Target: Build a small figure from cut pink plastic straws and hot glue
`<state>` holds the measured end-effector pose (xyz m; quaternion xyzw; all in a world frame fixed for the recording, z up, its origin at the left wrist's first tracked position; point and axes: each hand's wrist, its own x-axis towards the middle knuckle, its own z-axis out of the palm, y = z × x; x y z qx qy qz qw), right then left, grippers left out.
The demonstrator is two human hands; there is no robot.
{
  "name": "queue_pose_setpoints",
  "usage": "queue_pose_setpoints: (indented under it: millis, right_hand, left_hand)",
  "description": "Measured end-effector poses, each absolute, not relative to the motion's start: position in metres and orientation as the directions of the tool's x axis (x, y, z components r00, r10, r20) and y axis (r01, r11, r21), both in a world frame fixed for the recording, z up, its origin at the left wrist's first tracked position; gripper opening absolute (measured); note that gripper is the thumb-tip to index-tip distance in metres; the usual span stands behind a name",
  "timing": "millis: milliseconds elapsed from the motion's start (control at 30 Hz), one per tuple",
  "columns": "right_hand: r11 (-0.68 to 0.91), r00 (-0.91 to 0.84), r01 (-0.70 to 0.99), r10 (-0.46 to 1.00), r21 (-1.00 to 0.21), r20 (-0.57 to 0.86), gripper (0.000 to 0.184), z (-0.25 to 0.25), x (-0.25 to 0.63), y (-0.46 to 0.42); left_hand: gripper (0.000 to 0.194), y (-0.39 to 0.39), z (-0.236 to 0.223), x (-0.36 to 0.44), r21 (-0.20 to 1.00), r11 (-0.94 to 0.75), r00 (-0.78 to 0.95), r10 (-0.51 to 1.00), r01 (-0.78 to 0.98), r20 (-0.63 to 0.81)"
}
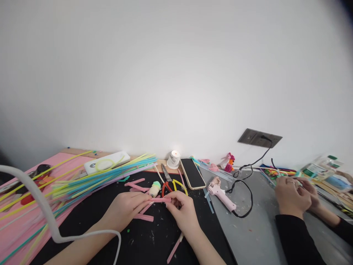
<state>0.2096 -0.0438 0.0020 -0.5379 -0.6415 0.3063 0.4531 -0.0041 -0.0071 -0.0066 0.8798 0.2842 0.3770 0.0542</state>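
Observation:
My left hand [125, 208] and my right hand [184, 209] meet over the black mat [138, 244]. Between them they pinch a pink pipe cleaner [160, 200], one at each end, fingers closed. Just behind it sits a small cream and mint-green fuzzy piece [154, 189], close to my left fingertips. More cut pink pipe cleaner pieces [145, 217] lie beside and under my hands. Past my right fingers rests a plier-like tool [167, 173] with red and yellow handles, partly hidden by that hand. A pink and whitish stick [174, 251] lies below my right wrist.
A phone [192, 173], a white cup [174, 159] and a pink glue gun [223, 195] with black cord stand beyond. Bundled pipe cleaners [102, 176] and a white device [107, 163] fill the left. A white cable [41, 198] crosses in front. Another person's hands [293, 195] work at right.

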Motion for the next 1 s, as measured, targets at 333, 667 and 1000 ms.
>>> queue_pose_setpoints:
  millis: [333, 667, 1000]
  right_hand:
    - [0.189, 0.024, 0.369, 0.977, -0.91, 0.213, 0.012, 0.0042, 0.2094, -0.0438]
    - [0.223, 0.003, 0.4, 0.97, -0.889, 0.245, 0.016, 0.0017, 0.2115, -0.0438]
    - [0.289, -0.031, 0.446, 0.951, -0.847, 0.307, 0.015, 0.0011, 0.213, -0.0439]
  left_hand:
    - [0.025, -0.0078, -0.006, -0.0017, 0.32, -0.845, 0.547, 0.525, 0.428, 0.652]
    - [0.023, -0.0071, -0.006, -0.0028, 0.315, -0.842, 0.562, 0.53, 0.438, 0.635]
    - [0.024, -0.0082, -0.0041, -0.0029, 0.358, -0.824, 0.552, 0.562, 0.439, 0.617]
